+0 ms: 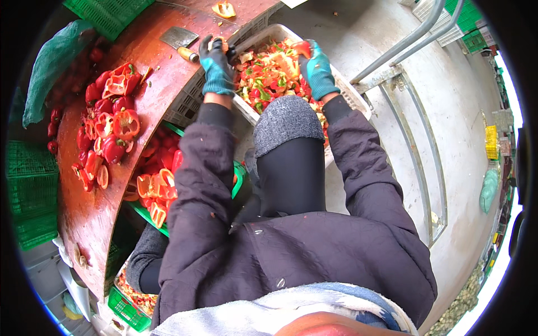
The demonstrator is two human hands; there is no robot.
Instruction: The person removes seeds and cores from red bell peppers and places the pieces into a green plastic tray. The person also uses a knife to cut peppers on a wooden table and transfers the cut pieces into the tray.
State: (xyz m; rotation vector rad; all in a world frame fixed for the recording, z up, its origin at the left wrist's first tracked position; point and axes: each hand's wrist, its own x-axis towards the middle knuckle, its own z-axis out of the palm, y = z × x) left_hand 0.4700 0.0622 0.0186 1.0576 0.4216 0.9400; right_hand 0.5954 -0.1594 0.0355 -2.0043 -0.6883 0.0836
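My left hand [217,67], in a teal and black glove, is closed around a light orange pepper piece [219,43] between the table edge and the crate. A red pepper piece [301,49] is in my right hand [316,69], gloved alike, over the far right part of a white plastic crate [349,90]. Pepper scraps [269,75], red, orange and green, fill that crate. Beside my left hand, a cleaver with a wooden handle [180,42] lies flat on the red table [162,90]. Cut and whole red peppers [113,122] are heaped on the table to the left.
A green basket [147,216] of halved red peppers stands by my left arm. Metal tube legs [414,147] rise at the right. Green crates [33,193] stand beyond the table. A green mesh bag [54,71] lies at the upper left, and another person's knee [145,256] shows below.
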